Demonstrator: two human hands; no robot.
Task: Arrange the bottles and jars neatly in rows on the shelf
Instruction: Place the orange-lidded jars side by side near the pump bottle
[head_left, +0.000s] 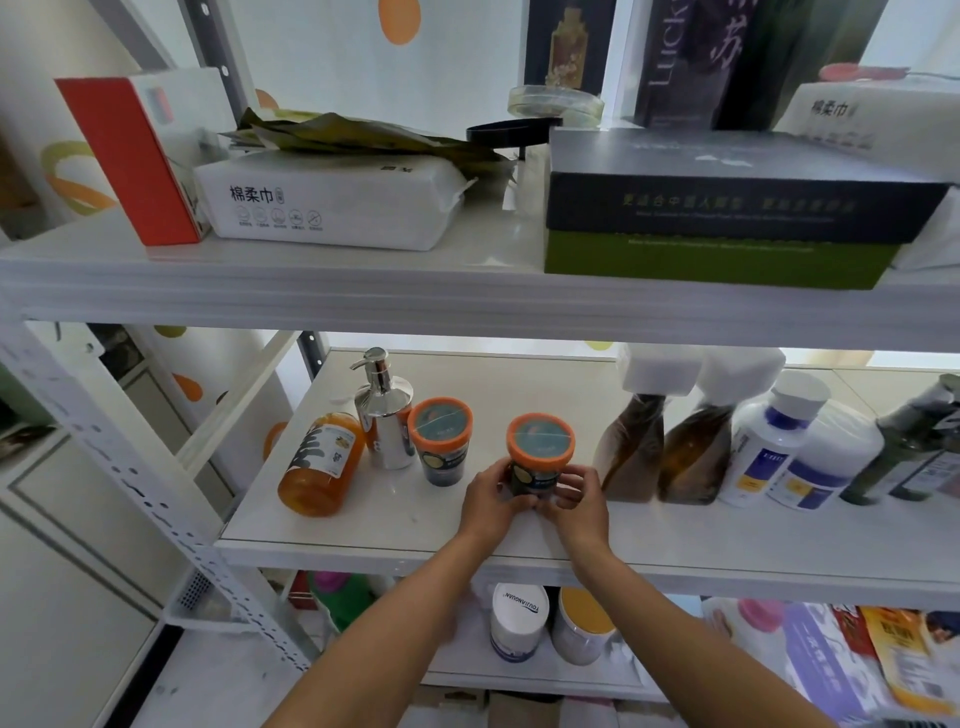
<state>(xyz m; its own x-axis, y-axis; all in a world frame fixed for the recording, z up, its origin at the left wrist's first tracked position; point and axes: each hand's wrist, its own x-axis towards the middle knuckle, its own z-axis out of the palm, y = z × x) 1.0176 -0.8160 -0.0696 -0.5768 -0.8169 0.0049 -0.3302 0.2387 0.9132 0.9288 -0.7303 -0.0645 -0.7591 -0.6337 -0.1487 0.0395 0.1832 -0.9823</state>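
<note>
The left hand (491, 499) and the right hand (577, 496) are both wrapped around the lower part of an orange-lidded jar (540, 449), fingers curled against its dark body from either side, thumbs toward the front. The jar is upright near the front middle of the middle shelf (363, 525); whether its base touches the board cannot be told, as the fingers hide it. Just to its left, apart from it, stands a second jar (440, 439) of the same kind. Behind that jar's left side is a silver pump bottle (385, 415), upright, and further left an orange bottle (319, 462) with a white label, tilted. To the right of the held jar stand two brown bottles (631, 449) with white caps, close together, then two white bottles (763, 447) with blue labels, then a dark green bottle (906, 447) at the edge of the view. On the upper shelf (260, 291) sit a red box (130, 161), a white tissue pack (332, 202) and a dark box (727, 208). Below, on the lower shelf, a white tub (519, 618) stands beside a yellow-lidded tub (582, 626).
</note>
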